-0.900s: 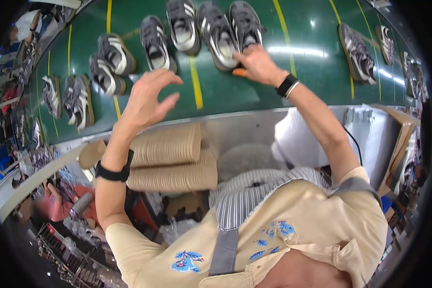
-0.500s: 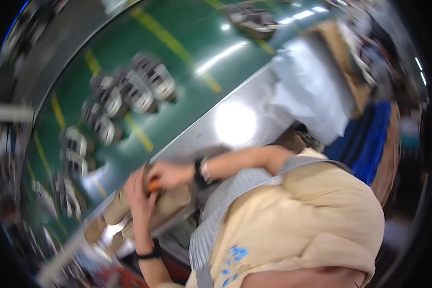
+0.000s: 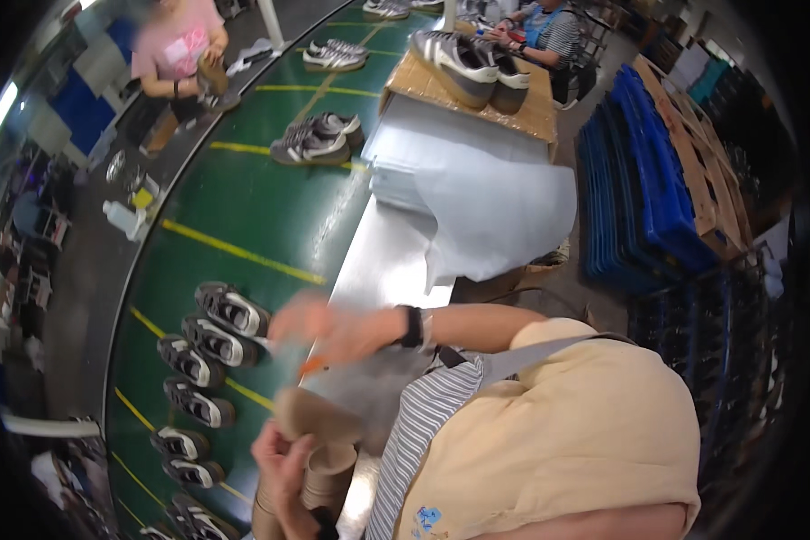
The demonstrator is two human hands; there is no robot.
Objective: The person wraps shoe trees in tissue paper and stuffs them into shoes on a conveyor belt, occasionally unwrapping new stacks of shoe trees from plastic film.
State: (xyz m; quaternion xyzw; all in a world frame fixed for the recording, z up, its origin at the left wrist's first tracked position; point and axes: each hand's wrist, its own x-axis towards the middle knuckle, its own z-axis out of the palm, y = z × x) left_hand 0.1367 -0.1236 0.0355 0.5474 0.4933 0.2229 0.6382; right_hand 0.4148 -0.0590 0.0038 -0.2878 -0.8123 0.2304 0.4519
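Observation:
My left hand is low in the view, thumb and fingers closed on the lower edge of a tan, rounded insole-like piece. Just below stand ribbed tan stacks, partly covered by that hand and wrist. My right hand hovers above the tan piece, over the edge of the green belt. Motion smears its fingers, so their grip is unclear. A small orange item shows at its lower side; whether it is held or worn cannot be made out.
Dark sneakers with pale toes line the green belt on my left. A metal ledge holds pale sheets beside a cardboard box topped with sneakers. Blue crates stand right. Two co-workers sit or stand beyond.
The view has swung, bringing the box and co-workers in. My hands, earlier together at the tan stacks, are now apart; the right has lifted away, while the left holds the tan piece.

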